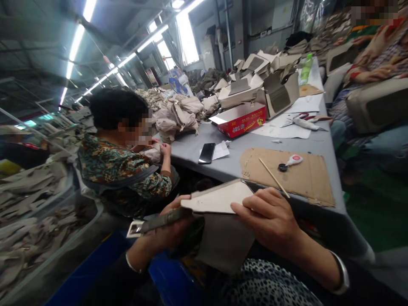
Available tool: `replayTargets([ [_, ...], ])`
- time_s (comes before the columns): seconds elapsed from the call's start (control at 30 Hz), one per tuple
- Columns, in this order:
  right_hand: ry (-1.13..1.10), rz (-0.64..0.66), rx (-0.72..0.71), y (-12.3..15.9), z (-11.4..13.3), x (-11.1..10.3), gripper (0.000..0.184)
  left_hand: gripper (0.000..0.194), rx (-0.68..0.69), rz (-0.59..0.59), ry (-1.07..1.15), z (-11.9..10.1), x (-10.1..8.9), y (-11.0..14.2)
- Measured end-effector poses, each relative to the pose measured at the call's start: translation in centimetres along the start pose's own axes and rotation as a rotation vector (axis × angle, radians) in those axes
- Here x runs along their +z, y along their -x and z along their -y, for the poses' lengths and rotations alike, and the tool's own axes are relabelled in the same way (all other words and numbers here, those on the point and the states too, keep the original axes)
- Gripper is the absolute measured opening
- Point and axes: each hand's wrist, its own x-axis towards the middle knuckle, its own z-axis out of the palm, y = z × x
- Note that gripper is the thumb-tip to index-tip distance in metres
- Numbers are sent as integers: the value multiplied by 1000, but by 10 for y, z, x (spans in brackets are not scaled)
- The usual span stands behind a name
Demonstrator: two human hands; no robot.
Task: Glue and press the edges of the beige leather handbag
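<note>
Left hand (165, 231): curled under and around the near left end of the bag piece (219, 221), fingers pressed onto it and onto a dark strap (162, 220); grip pinching both.
Right hand (270, 219): laid flat over the right side of the bag piece, fingers stretched leftward along the fold, thumb hidden beneath; grip pressed onto the piece.
Bag piece: beige, folded, pale flap on top with a pointed corner toward the table (321, 144); held over the lap, just in front of the table's near edge, between both hands.
Strap: dark, running left from the piece, ending in a pale square buckle (135, 228) that juts past the left hand.
Wrists: bracelet (342, 274) on the right, thin band on the left.
Cardboard sheet (296, 178): flat on the grey table, just beyond the right hand.
Stick (274, 177): thin, wooden, lying slantwise on the cardboard.
Glue bottle (293, 160): small, white with red, on its side on the cardboard, black cap (282, 167) just beside it.
Phone (207, 153): black, farther left on the table, touching a white paper (221, 150).
Red box (240, 120): open, mid-table, in front of a heap of beige bags (178, 114).
Scissors (298, 119): on white sheets to the right.
Green bottle (306, 68): upright, far end.
Other people: one in a patterned top (121, 170) seated at left, hands on beige material; another at far right.
</note>
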Motion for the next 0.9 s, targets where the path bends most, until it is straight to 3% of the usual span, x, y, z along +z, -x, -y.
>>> replayTargets([
  [0.13, -33, 73, 92, 20, 9, 5, 10, 20, -22, 302, -56, -9, 0, -3],
  [0.23, -58, 61, 153, 30, 16, 7, 9, 25, 6, 409, -109, -23, -4, -7],
  [0.37, -73, 51, 182, 38, 30, 4, 16, 20, -31, 312, -27, -18, 18, -1],
  [0.53, -244, 177, 312, 38, 23, -16, 15, 36, -140, -70, 637, 18, 80, 7],
  [0.6, -283, 186, 373, 31, 10, -28, 19, 33, -161, -134, 767, 18, 94, 9],
  [0.67, -227, 166, 446, 24, -6, -35, 28, 25, -147, -142, 818, 10, 98, 11],
  [0.73, -203, 229, 533, 18, -19, -35, 38, 23, -129, -138, 844, 1, 99, 12],
  [0.83, -408, 450, 626, 15, -31, -24, 25, 24, -134, -152, 838, -3, 101, 10],
  [0.9, -527, 490, 643, 16, -35, -14, 29, 22, -169, -164, 834, 2, 104, 7],
])
